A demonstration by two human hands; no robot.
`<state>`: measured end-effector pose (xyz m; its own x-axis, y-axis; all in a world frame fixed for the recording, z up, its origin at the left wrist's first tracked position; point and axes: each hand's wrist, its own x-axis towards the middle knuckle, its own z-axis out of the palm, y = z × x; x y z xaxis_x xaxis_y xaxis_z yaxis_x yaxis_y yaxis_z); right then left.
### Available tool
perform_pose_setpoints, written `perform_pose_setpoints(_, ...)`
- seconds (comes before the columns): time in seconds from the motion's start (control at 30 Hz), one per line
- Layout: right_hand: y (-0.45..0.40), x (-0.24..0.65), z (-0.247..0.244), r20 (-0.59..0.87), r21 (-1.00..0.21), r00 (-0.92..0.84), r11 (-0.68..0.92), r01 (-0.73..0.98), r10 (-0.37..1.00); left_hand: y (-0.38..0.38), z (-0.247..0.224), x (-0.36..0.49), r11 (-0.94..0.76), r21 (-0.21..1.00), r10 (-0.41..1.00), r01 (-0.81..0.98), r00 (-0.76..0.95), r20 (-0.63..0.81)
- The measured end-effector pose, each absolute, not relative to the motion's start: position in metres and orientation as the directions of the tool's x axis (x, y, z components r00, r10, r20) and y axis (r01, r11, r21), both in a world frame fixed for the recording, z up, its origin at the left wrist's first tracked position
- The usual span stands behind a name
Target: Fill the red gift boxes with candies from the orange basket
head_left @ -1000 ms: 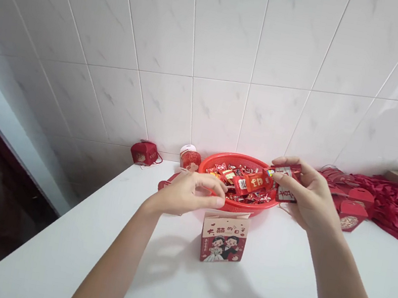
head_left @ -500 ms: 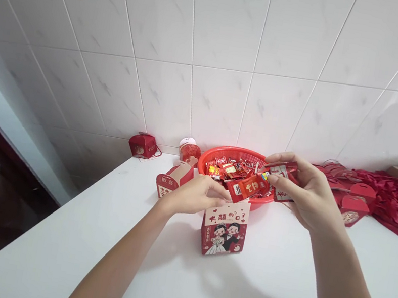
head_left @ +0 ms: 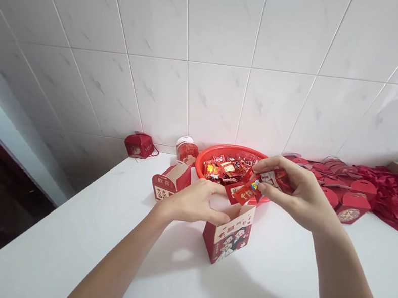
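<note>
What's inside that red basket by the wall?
Small, mostly red wrapped packets lie heaped in the red basket. Its bottom is hidden beneath them; the left hand and right hand hide some too.

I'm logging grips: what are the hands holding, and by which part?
The right hand pinches red wrapped packets, the lower one by its upper end. The left hand touches the printed box at its open top; whether it grips cannot be told.

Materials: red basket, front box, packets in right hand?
Basket: likely plastic, semi-gloss; smooth, perforated wall, one even red.
Front box: probably printed card, fairly matte; thin flaps, sharp folds.
Packets: likely plastic film, shiny, by the highlights and creases; foil possible.
</note>
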<state>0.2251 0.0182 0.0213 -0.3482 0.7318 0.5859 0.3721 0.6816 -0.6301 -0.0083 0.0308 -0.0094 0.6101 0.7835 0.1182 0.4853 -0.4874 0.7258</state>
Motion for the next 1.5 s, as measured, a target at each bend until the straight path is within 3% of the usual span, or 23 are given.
perform_pose_setpoints(0.33,0.018,0.227,0.022,0.514,-0.572,-0.551,0.742,0.35,0.657,0.033,-0.01,-0.008,-0.533,0.747,0.695,0.397,0.709,0.119)
perform_pose_setpoints(0.57,0.016,0.227,0.02,0.553,-0.526,-0.53,0.763,0.376,0.643,0.035,-0.008,-0.011,-0.552,0.74,0.672,0.383,0.73,0.124)
perform_pose_setpoints(0.8,0.019,0.22,0.016,0.428,-0.524,-0.664,0.767,0.37,0.613,0.041,-0.01,-0.014,-0.515,0.755,0.681,0.406,0.728,0.073)
perform_pose_setpoints(1.23,0.02,0.211,0.007,0.373,-0.506,-0.672,0.747,0.431,0.64,0.043,-0.011,-0.014,-0.433,0.8,0.699,0.416,0.715,0.006)
perform_pose_setpoints(1.5,0.02,0.208,0.006,0.47,-0.614,-0.564,0.711,0.344,0.679,0.041,-0.011,-0.013,-0.421,0.785,0.736,0.454,0.678,0.002)
